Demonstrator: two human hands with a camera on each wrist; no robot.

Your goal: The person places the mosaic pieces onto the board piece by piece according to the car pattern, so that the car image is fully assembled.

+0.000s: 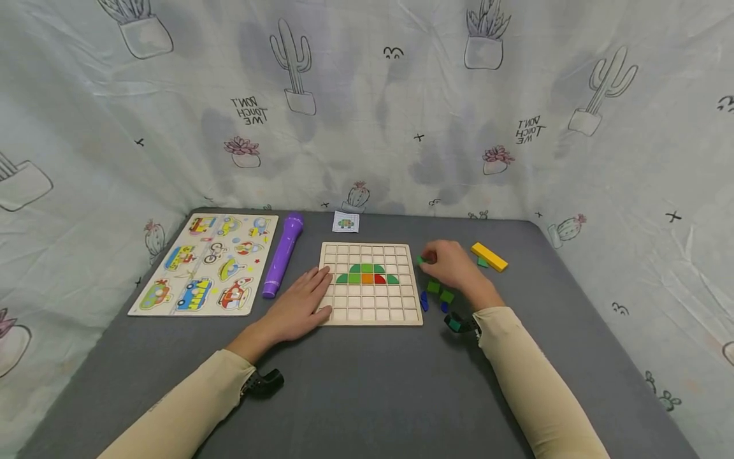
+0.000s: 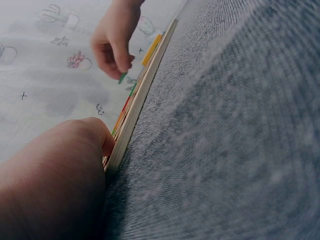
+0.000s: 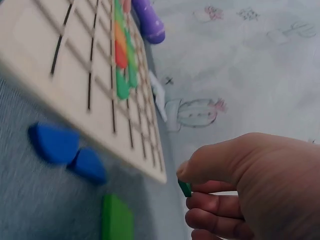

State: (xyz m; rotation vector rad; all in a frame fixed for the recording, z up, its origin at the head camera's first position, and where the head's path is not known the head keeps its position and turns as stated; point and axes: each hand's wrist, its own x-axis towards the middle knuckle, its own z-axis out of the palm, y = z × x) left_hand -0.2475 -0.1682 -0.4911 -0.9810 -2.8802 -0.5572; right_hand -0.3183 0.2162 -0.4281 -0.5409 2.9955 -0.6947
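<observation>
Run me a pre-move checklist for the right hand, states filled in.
1. Piece secured: ok, right hand pinches a green piece.
2. Board braced: ok, left hand rests on the left edge of the grid board.
3. Free cells: ok, many bare around the coloured pattern.
4. Table right of board clear: not ok, blue pieces and green blocks lie there.
5. Placement matches card: cannot tell, print too small.

Vehicle-picture puzzle board (image 1: 202, 271) flat near far left corner of table (image 1: 367, 395). Purple toy microphone (image 1: 281, 258) just beside it, head toward far edge. Cactus-print cloth (image 1: 355, 146) beyond.
</observation>
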